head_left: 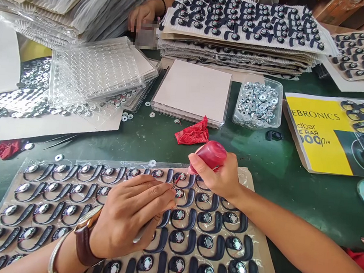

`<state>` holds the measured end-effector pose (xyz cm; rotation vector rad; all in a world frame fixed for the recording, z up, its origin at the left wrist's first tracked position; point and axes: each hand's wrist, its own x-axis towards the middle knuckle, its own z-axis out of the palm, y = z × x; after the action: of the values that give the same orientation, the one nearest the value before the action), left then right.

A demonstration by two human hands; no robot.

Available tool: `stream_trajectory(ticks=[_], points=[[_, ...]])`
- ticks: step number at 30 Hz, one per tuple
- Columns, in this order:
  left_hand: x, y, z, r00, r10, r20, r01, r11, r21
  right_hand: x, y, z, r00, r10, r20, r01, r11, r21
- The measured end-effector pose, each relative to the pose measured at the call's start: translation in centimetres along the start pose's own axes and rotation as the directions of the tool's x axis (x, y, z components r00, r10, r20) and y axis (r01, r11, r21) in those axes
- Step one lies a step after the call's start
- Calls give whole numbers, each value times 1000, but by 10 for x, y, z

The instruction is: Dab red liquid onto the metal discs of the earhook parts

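My left hand (138, 211), with a watch on its wrist, is closed around thin metal tweezers (140, 233). Their reddish tip points at a small hooked black earpiece (192, 181) with a round silver speaker, in the far row of a tray (262, 260). Above the same spot my right hand (218, 175) wraps round a red rounded squeeze bottle (212, 152), tilted with its narrow end down and left. Whether that end touches the earpiece I cannot tell. Rows of similar earpieces fill the plastic-covered tray; my left hand and forearm hide some.
Beyond the tray lie a crumpled red scrap (193, 132), a box of metal washers (257, 102), and white-topped trays (194, 87). Stacked earpiece trays (239, 52) stand behind. A yellow printed carton (319, 134) is at right. Another person's hand (144, 15) shows at the back.
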<state>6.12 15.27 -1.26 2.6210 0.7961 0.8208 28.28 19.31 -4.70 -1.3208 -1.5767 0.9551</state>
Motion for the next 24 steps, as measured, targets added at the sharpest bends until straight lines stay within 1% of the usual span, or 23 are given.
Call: stream_trajectory(ticks=[5,10,15,18,21,24], points=[[3,-1,0,1000,8,-17,-8,1000,-2,-2,-1,-2,1000,-18,11,18,999,27],[4,-1,-2,1000,-11,-19,11,1000,-18,-3,-2,-3,1000,-7,15,6,999,46],[7,-4,-2,998,-64,-27,63,997,-39,-3,0,-2,999,1,54,-3,999,35],[9,-6,-2,993,-106,-58,102,992,-78,-4,0,-2,997,0,73,-3,999,43],[10,-8,-2,987,-142,-73,133,984,-115,-4,-1,-2,995,-20,94,14,998,65],[9,-7,-2,985,-155,-74,144,981,-130,-5,0,-1,992,-80,101,70,993,100]])
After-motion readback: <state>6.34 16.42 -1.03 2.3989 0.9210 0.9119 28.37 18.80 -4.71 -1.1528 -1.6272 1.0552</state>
